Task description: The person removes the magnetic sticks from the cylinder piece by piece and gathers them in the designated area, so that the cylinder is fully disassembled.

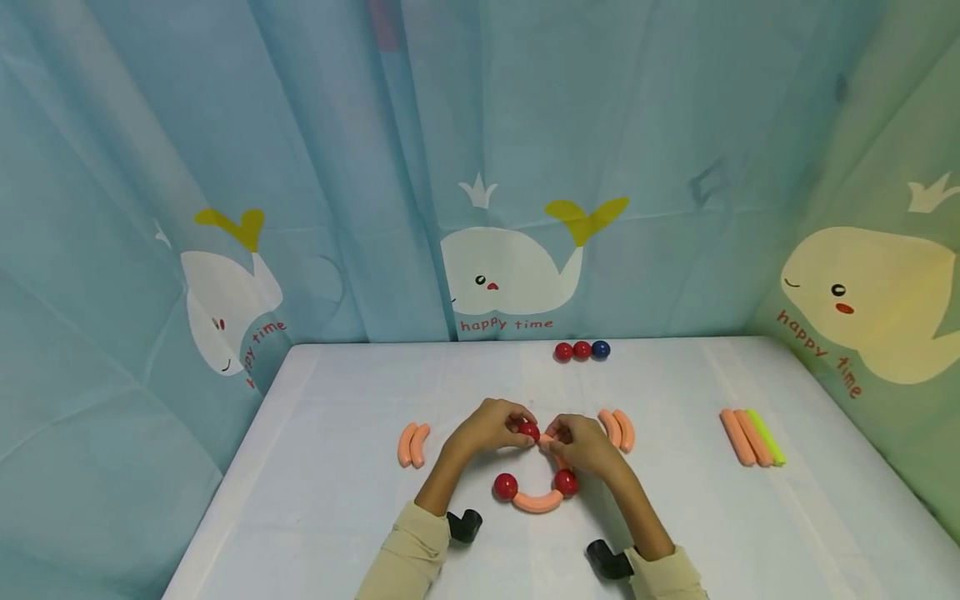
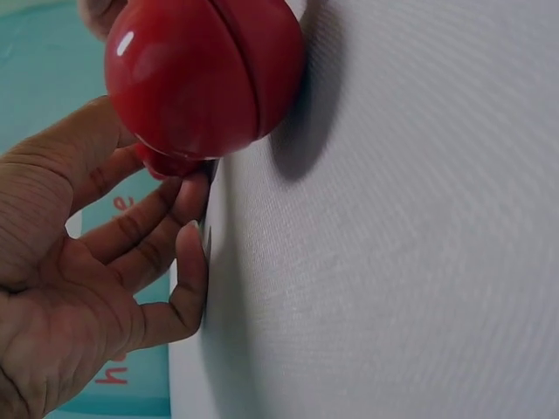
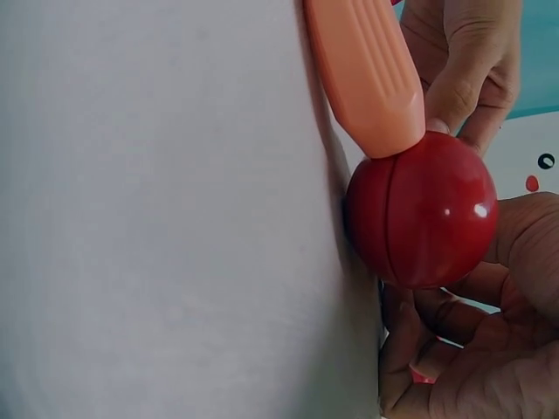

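Note:
My left hand [image 1: 491,425] grips a red ball [image 1: 529,431] at the far side of a ring of toy pieces. Beside it, my right hand [image 1: 583,442] pinches an orange curved stick [image 1: 547,438], its end right at that ball. That stick runs partly hidden under the right hand towards a second red ball [image 1: 566,482]. Another orange curved stick [image 1: 537,502] joins this ball to a third red ball [image 1: 506,487] at the near left. In the left wrist view, a large red ball [image 2: 192,78] covers much of the held one.
Two orange curved sticks [image 1: 410,445] lie left of the hands, two more [image 1: 619,431] to the right. Straight orange sticks [image 1: 738,437] and a green stick [image 1: 766,437] lie far right. Red balls [image 1: 564,352] and a blue ball [image 1: 601,350] line the white table's [image 1: 337,400] back edge.

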The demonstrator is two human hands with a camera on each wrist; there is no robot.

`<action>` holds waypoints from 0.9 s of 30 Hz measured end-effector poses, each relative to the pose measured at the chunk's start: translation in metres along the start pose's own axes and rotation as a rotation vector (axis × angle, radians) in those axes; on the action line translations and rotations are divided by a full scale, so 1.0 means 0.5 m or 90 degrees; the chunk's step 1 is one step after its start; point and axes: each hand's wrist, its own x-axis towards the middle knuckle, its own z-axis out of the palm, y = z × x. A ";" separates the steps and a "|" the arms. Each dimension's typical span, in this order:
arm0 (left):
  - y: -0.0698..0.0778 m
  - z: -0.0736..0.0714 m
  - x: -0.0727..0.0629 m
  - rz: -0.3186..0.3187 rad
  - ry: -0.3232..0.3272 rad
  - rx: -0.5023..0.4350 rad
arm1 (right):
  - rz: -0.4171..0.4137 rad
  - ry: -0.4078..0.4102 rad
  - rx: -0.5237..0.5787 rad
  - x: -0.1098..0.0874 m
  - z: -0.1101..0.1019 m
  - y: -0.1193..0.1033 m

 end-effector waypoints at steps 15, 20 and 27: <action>-0.018 -0.002 0.002 0.020 0.003 -0.015 | -0.017 -0.004 -0.003 -0.003 -0.001 0.000; -0.026 -0.009 0.001 0.018 0.009 -0.014 | -0.004 -0.006 -0.014 -0.005 -0.005 0.000; -0.024 -0.011 -0.002 0.009 0.014 -0.027 | -0.021 -0.009 -0.008 -0.002 -0.004 0.008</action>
